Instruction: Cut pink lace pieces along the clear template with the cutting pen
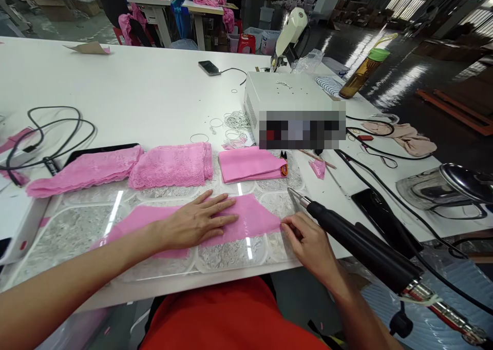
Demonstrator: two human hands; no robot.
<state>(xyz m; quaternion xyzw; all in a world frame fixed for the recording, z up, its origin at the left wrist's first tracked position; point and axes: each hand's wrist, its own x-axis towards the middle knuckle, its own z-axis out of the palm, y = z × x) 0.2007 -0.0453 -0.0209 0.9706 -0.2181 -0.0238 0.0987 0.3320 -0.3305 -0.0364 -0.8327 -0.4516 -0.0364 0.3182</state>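
Observation:
A flat pink fabric piece [246, 214] lies on a clear patterned mat [227, 257] at the table's near edge. My left hand [196, 219] rests flat on it, fingers spread. The fingertips of my right hand [306, 237] pinch the fabric's pointed right end. Just above that hand is the metal tip of a black handheld tool [358, 242], lying diagonally to the right. Behind the fabric lie a folded pink piece [250, 164], a stack of pink lace [173, 166] and another lace piece [92, 169]. Small orange-handled scissors [284, 166] touch the folded piece.
A grey box unit [285, 91] stands behind the mat, with cables running right. On the right are a steel-lidded mug [427, 188] and a black phone-like object [379, 216]. A phone [209, 67] and a bottle [362, 75] are farther back. A cable [57, 119] coils at left.

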